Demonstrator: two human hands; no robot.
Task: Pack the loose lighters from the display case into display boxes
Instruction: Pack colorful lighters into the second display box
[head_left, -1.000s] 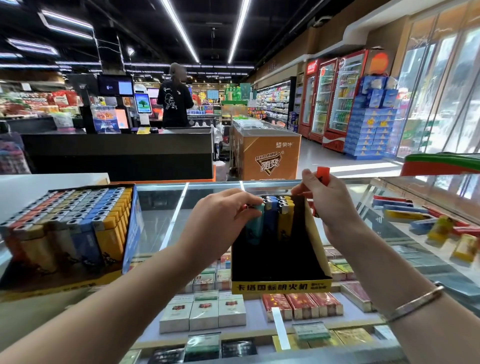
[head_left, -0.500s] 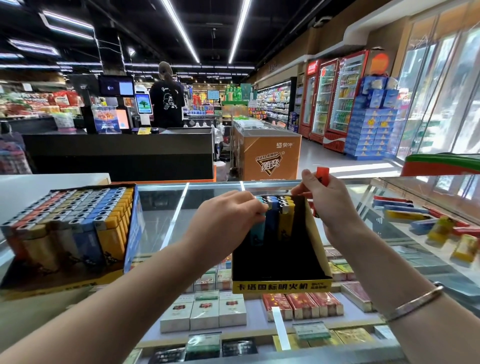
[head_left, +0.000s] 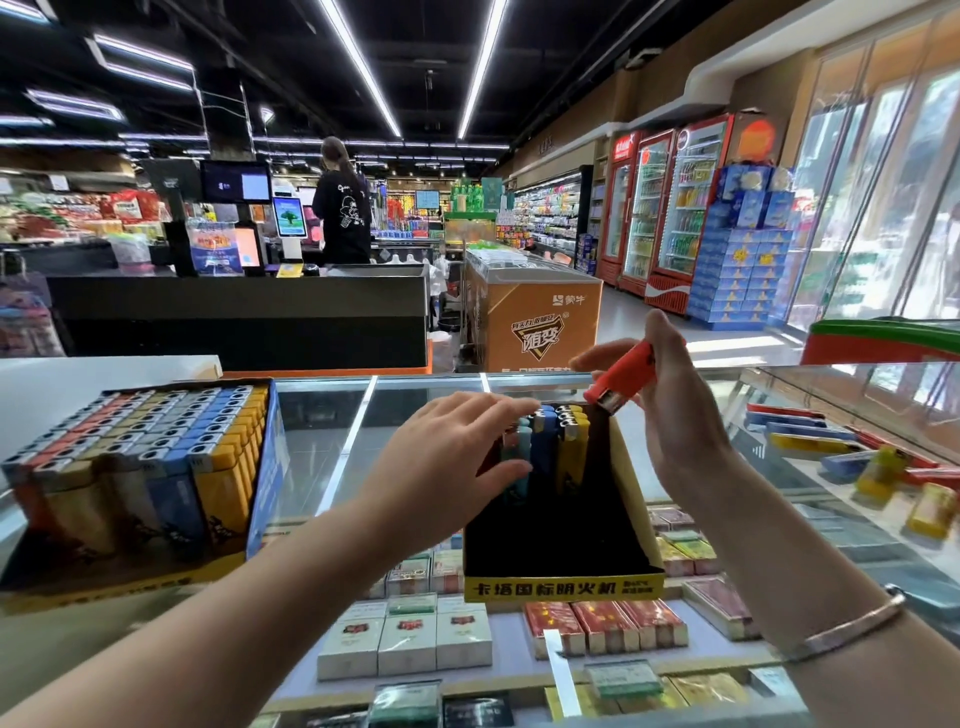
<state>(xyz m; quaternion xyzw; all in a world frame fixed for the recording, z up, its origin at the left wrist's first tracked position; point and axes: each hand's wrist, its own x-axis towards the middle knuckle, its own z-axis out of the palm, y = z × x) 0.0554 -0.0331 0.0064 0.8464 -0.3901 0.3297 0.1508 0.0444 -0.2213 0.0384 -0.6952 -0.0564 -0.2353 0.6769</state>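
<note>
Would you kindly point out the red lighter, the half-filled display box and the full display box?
red lighter (head_left: 621, 378): head view, middle of its body.
half-filled display box (head_left: 563, 588): head view, yellow front panel.
full display box (head_left: 266, 467): head view, blue side wall.

Ahead of you: black checkout counter (head_left: 244, 306), a person in black (head_left: 343, 208) standing behind it.
To your right: red drink fridges (head_left: 670, 208), stacked blue cartons (head_left: 743, 270).
Centre aisle: orange chest freezer (head_left: 535, 317).
Beneath your glass: cigarette packs (head_left: 410, 644) in rows.
</note>
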